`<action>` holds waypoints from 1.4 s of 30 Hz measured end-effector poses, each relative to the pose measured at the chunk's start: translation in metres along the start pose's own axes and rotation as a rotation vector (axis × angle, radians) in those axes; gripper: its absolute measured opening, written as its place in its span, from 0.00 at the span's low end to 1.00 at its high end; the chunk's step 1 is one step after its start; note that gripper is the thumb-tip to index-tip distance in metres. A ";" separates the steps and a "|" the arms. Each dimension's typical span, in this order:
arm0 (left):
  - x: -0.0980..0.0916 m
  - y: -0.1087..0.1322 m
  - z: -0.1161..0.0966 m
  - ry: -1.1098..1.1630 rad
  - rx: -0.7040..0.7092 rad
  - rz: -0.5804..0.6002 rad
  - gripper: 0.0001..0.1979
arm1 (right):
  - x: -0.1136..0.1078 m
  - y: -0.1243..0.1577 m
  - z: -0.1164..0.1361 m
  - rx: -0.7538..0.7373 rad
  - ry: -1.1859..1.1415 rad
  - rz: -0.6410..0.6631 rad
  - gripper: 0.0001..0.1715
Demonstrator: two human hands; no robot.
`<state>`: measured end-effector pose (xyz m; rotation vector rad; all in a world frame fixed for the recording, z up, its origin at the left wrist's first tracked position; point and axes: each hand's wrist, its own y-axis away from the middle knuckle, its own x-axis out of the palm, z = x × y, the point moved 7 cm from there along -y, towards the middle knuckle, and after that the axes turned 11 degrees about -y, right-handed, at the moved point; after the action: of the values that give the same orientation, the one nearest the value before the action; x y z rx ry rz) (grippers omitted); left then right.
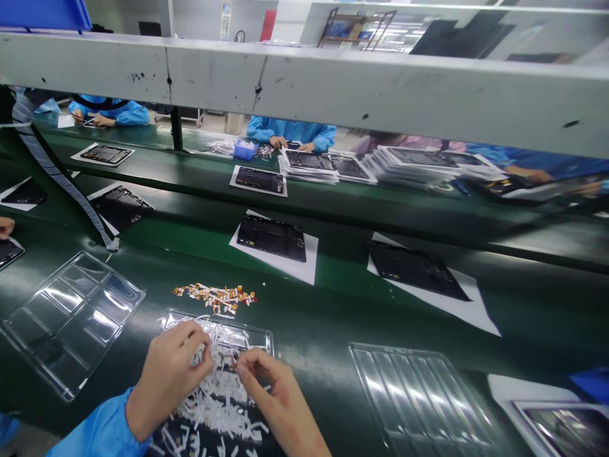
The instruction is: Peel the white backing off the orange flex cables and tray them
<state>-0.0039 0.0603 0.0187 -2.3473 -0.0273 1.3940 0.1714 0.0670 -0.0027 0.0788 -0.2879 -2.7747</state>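
Observation:
My left hand (pixel 174 368) is closed in a pinch over a heap of white paper-like strips (pixel 219 406). Whatever lies between its fingertips is too small to make out. To its right, my right hand (pixel 278 390) pinches a small brownish piece (pixel 231 360) between thumb and forefinger. The strips spill over a clear plastic tray (pixel 261 336), whose far rim shows behind my hands. Just beyond that tray lies a loose pile of small orange-and-white flexible strips (pixel 219 295).
Clear compartment trays stand left (pixel 71 317) and right (pixel 419 393) on the green bench. Black device panels (pixel 271 238) on white sheets lie along the middle. A framed screen (pixel 571 425) sits at lower right. Across, co-workers in blue sleeves (pixel 318 133) work near stacked panels (pixel 309 165).

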 end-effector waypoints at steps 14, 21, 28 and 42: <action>-0.010 -0.008 0.018 0.461 -0.234 0.244 0.07 | 0.004 0.007 0.003 0.003 0.064 0.114 0.09; -0.026 -0.003 0.013 0.154 -0.097 -0.069 0.12 | -0.002 0.007 0.003 -0.069 0.076 0.081 0.14; 0.002 0.009 -0.025 0.313 0.024 0.016 0.07 | 0.001 0.010 0.013 -0.121 0.128 0.093 0.17; 0.022 0.002 -0.003 0.066 -0.032 0.177 0.08 | -0.003 0.024 0.039 -0.235 0.337 0.175 0.12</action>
<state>0.0088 0.0620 0.0005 -2.4708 0.1820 1.4046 0.1787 0.0532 0.0400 0.4341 0.1126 -2.5447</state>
